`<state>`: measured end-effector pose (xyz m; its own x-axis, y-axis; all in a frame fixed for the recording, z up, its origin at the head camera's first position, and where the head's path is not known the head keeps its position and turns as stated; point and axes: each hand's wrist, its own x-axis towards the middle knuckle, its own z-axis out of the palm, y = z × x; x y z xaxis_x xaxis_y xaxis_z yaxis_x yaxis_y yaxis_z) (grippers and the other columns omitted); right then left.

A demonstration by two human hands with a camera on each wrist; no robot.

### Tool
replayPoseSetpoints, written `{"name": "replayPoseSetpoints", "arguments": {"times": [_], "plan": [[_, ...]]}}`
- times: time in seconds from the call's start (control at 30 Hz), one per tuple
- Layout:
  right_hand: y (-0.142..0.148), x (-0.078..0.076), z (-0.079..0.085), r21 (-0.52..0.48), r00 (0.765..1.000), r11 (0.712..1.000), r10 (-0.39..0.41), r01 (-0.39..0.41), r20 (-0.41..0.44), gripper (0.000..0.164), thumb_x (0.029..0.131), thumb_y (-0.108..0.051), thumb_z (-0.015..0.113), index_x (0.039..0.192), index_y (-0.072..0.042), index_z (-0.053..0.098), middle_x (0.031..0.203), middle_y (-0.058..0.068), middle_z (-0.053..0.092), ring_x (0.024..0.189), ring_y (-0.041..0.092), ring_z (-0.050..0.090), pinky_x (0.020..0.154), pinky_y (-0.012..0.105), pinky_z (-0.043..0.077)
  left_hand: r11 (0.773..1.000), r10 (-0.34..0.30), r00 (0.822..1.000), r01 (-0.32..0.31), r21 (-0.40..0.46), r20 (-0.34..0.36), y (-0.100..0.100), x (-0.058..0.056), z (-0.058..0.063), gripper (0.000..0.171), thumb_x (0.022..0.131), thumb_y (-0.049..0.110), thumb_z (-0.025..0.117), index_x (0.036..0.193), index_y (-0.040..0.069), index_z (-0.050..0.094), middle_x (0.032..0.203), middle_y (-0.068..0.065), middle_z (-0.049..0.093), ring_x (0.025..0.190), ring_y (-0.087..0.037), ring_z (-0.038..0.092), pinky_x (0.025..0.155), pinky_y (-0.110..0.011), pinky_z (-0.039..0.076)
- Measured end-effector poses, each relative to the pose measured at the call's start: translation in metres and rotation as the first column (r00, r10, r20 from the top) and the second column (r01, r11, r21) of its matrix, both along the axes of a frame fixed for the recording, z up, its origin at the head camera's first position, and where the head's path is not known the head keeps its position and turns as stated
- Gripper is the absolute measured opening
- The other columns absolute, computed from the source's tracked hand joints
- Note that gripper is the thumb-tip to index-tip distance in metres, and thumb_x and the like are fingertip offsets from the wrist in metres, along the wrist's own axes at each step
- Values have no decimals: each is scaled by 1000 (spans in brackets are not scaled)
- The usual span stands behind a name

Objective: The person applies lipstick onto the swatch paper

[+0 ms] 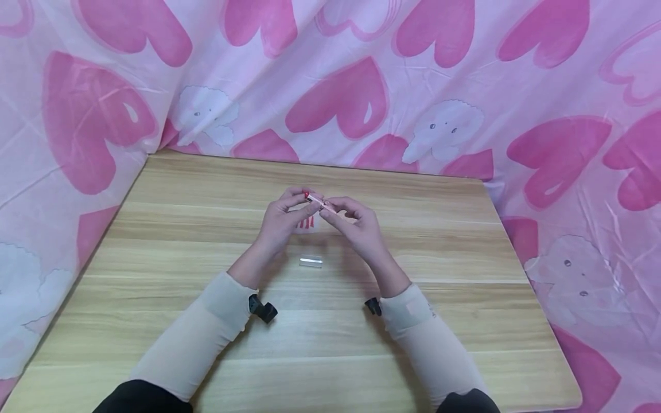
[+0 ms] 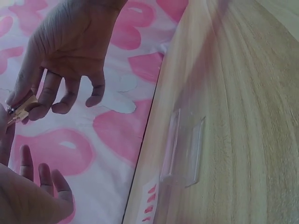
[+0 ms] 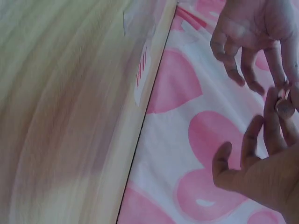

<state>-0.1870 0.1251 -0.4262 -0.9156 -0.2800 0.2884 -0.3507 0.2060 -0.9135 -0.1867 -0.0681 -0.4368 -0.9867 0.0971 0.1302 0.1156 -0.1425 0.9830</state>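
Hands: left hand [image 1: 283,221] and right hand [image 1: 356,222] both pinch a thin red-tipped stick [image 1: 316,201], above the clear case [image 1: 311,261] on the tabletop [image 1: 465,321]. Keep fingertip grip near its ends, steady.

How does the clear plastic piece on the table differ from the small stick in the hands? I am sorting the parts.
The clear plastic piece lies flat on the wooden table, untouched; the small stick is held above it, pinched by the left hand and the right hand. The plastic piece is see-through and colourless; the stick is pale with a red end. The plastic piece lies level; the stick tilts. Both are small.
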Motion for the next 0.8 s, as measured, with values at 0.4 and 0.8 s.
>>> {"name": "replayPoseSetpoints", "arguments": {"times": [0.4, 0.8], "plan": [[4, -1, 6, -124, 952, 962, 261, -243, 161, 39, 109, -24, 44, 118, 7, 66, 87, 5, 73, 103, 22, 63, 96, 42, 49, 994, -109, 993, 109, -14, -44, -6, 1, 2, 27, 92, 15, 73, 116, 2, 74, 138, -7, 55, 130, -17, 48, 103, -38, 43], [-2, 0, -2, -180, 980, 970, 181, -163, 87, 26, 103, -13, 57, 122, 3, 66, 108, 11, 71, 107, 27, 64, 101, 41, 51, 996, -77, 997, 75, 44, 24, -8, 0, 1, 22, 89, 17, 78, 110, 12, 78, 134, -4, 54, 120, -20, 54, 82, -40, 60]]}}
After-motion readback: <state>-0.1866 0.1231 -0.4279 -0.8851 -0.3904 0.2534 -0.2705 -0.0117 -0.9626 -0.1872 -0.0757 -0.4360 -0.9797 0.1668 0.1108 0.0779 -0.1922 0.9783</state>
